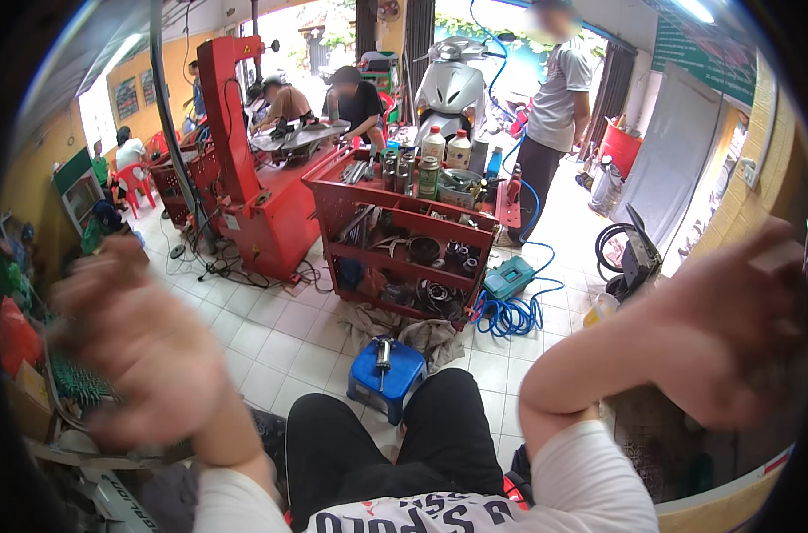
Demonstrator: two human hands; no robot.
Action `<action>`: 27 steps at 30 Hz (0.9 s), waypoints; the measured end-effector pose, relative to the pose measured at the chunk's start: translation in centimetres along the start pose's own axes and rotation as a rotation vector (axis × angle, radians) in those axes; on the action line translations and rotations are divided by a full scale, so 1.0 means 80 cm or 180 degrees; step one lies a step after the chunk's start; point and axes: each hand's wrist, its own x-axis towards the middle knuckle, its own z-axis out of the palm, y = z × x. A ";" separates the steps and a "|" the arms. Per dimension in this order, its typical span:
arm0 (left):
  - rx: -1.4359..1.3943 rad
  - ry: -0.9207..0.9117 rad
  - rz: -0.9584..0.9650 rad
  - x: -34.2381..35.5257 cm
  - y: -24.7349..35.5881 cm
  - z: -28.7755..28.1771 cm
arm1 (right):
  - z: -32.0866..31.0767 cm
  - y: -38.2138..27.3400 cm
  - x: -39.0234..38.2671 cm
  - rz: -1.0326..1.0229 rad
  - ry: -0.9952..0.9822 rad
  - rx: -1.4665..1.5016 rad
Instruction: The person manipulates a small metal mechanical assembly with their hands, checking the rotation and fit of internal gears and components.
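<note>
Motion blurs the left hand [146,346] and the right hand [732,329]; whether either holds anything cannot be told. Beyond and between them, small parts [462,258] in the red cart [326,197] are too tiny to identify. Below them, the lower edge cuts off the white shirt [590,480].

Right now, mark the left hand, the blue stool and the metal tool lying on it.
Left hand [146,346]: head view, middle of the motion-blurred hand.
Blue stool [407,365]: head view, bare seat top, right of the tool.
Metal tool [384,354]: head view, its silver body.
</note>
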 end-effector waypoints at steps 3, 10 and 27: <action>0.0741 -0.0042 -0.1693 -0.161 -0.096 -0.174 | -0.052 0.055 -0.143 0.1100 0.0809 -0.0491; 0.3930 -0.2899 -0.5886 -0.514 -0.122 -0.351 | -0.136 0.088 -0.532 0.5114 0.0338 -0.1639; 0.4964 -0.4021 -0.6091 -0.709 -0.139 -0.486 | -0.187 0.046 -0.696 0.6539 -0.3650 -0.1058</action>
